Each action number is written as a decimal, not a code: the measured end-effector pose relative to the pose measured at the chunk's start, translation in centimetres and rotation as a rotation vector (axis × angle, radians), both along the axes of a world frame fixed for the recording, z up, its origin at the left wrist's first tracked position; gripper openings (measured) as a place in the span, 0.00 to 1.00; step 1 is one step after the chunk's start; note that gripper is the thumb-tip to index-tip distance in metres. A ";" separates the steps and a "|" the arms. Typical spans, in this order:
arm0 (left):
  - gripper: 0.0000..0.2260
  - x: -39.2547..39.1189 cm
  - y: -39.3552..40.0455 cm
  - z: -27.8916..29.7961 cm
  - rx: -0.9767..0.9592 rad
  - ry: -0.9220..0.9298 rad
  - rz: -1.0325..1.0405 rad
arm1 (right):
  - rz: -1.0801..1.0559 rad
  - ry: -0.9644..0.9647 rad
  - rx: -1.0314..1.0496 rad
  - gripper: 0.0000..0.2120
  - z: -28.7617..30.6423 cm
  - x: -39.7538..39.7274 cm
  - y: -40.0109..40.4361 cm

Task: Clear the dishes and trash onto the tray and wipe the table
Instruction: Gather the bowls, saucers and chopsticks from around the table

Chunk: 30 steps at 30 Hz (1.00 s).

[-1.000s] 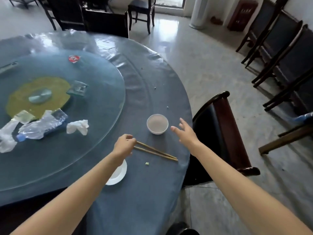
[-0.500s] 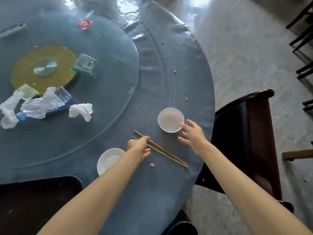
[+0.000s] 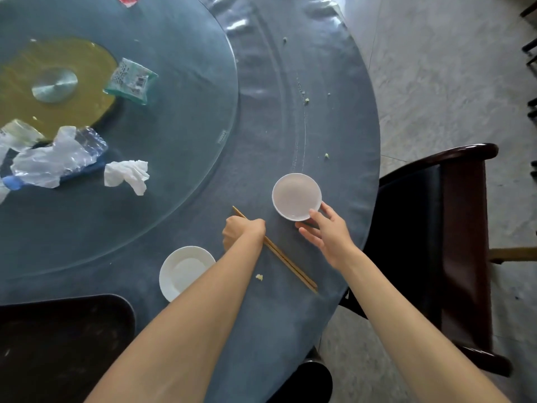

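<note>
My left hand is curled over the chopsticks, which lie flat on the table and run diagonally under the wrist. It looks like a pinch, but the fingertips are hidden, so I can't confirm. My right hand has its fingers spread, fingertips touching the near rim of the small white bowl, which sits upright near the table edge. A white saucer sits just left of my left forearm. The dark tray is at bottom left on the table. On the glass turntable are a crushed bottle, a tissue and a wrapper.
</note>
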<state>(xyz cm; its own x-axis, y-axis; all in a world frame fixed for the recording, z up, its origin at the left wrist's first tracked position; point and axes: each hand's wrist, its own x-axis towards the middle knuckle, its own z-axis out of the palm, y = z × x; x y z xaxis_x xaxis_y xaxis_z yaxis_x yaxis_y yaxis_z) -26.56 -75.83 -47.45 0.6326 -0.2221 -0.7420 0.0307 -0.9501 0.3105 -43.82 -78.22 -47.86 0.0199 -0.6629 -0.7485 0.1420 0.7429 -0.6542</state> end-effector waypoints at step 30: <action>0.10 9.6 17.3 6.6 -0.731 0.741 0.484 | -0.088 -0.081 -0.088 0.21 6.7 5.4 12.7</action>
<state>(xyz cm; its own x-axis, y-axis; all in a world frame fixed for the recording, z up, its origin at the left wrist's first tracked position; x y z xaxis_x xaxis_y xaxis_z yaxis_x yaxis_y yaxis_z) -16.98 -58.52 -40.90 0.2305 -0.6063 -0.7611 0.7491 -0.3887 0.5365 -38.38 -65.53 -41.13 0.0170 -0.7279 -0.6855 0.2591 0.6653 -0.7002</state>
